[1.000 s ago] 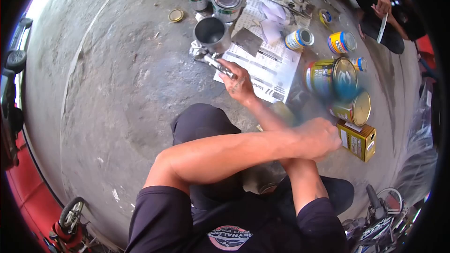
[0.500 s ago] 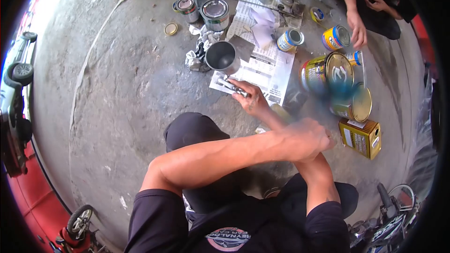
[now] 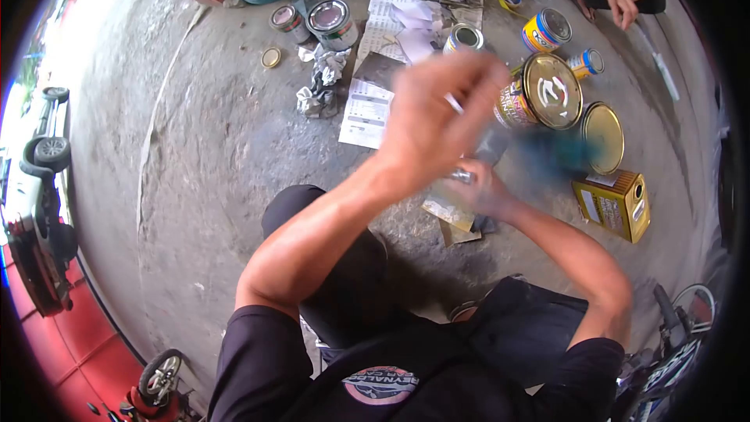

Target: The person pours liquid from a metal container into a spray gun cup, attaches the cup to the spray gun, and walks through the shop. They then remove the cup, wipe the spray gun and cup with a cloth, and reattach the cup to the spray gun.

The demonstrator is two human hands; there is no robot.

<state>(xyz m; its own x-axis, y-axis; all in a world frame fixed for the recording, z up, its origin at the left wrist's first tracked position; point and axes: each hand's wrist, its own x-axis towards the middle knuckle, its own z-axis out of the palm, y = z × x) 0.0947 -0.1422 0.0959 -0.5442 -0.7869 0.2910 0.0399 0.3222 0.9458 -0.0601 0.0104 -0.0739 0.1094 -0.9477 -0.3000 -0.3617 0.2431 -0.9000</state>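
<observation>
My left hand point(image 3: 449, 113) is raised in front of me, blurred by motion, its fingers bent with a small white spot showing between them. What it holds, if anything, I cannot tell. Just below and behind it, my right hand point(image 3: 486, 190) grips a silver spray gun point(image 3: 462, 177), mostly hidden by the fingers; its grey cup point(image 3: 491, 145) shows faintly above. To the right of both hands stand a large gold-lidded paint can point(image 3: 553, 91) and a second gold-lidded can point(image 3: 603, 138), partly covered by a teal blur.
A gold rectangular tin point(image 3: 613, 205) stands at right. Newspaper point(image 3: 366, 113) lies ahead, with crumpled paper point(image 3: 319, 98) and paint cans point(image 3: 332, 25) beside it. Yellow-blue cans point(image 3: 547, 30) stand farther back. Another person's hands point(image 3: 623, 0) are at top right, near a white stick point(image 3: 666, 74). A bicycle point(image 3: 672, 344) is at lower right.
My right hand has drawn the spray gun back from over the newspaper, toward the right. My left hand has uncrossed from the right arm and swung up and forward. The other person's hand has left the cans.
</observation>
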